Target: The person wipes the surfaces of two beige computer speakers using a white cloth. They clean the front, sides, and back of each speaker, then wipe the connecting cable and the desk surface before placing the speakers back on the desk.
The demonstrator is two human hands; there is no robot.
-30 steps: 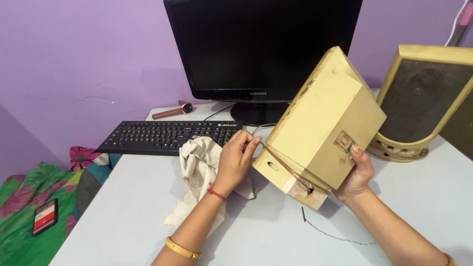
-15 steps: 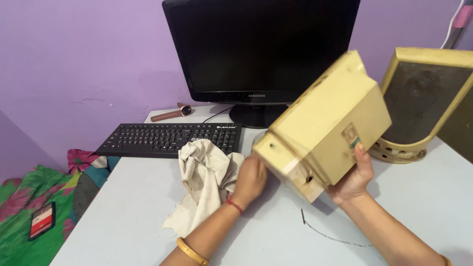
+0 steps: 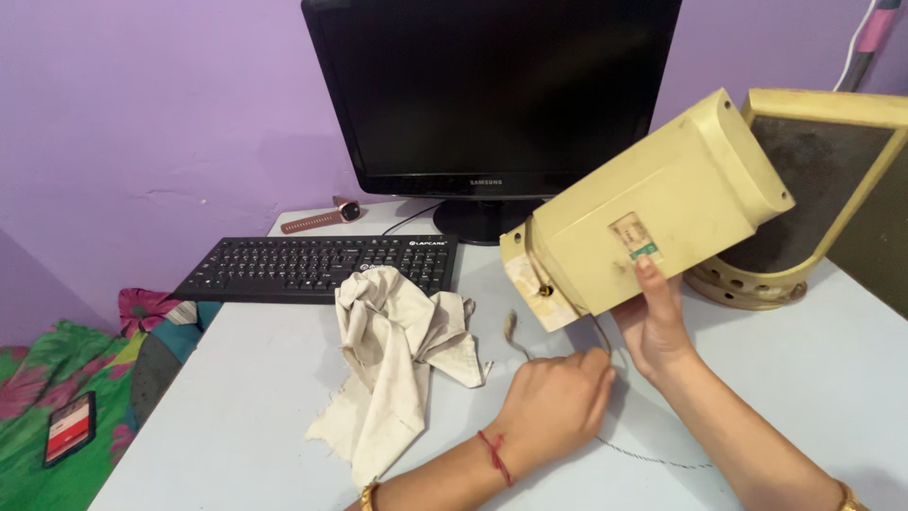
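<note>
Left hand [image 3: 558,402] closed around a thin cable [image 3: 602,333], low over the table [image 3: 236,397], just beside and below the right hand [image 3: 653,322]. Right hand cupped under a yellowed speaker box [image 3: 653,208], holding it off the table, long axis tilted up and away to the right, cable end nearest the left hand. Crumpled beige cloth [image 3: 397,350] lying to the left of the left hand, second speaker [image 3: 813,189] standing beyond the right hand.

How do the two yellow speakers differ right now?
The held speaker is lifted off the table and tilted, its plain back and label showing; the standing speaker rests upright on the table with its dark grille showing. The right hand supports the held one while the left hand pinches its cable; nothing touches the standing one. Both are yellowed plastic.
</note>
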